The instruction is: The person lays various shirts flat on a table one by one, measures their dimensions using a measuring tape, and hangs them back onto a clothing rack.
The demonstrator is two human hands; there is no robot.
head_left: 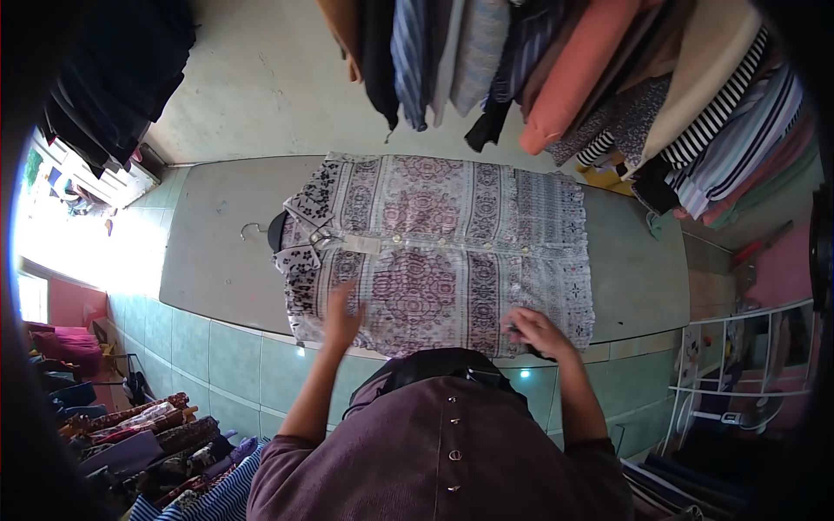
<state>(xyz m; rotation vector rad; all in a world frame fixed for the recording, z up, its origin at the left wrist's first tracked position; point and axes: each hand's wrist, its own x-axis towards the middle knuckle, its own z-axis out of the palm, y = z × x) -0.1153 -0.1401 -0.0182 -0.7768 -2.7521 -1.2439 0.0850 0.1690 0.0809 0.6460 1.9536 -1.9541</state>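
A patterned button-up shirt (439,252) lies flat in the middle of the frame on a grey table (213,252), collar toward the left, its button placket running left to right. A hanger (261,231) sits in the collar, its hook poking out over the bare table at centre left. The left hand (341,317) rests on the shirt's near edge, just below centre, fingers loosely spread and pressed flat on the cloth. The right hand (537,332) lies on the lower right part of the shirt, fingers curled down at the hem; whether it pinches the cloth cannot be told. The person's purple buttoned garment (447,451) fills the bottom centre. Hanging clothes (591,78) crowd the upper right, dark garments (122,78) the upper left, and folded fabrics (156,434) pile at lower left.
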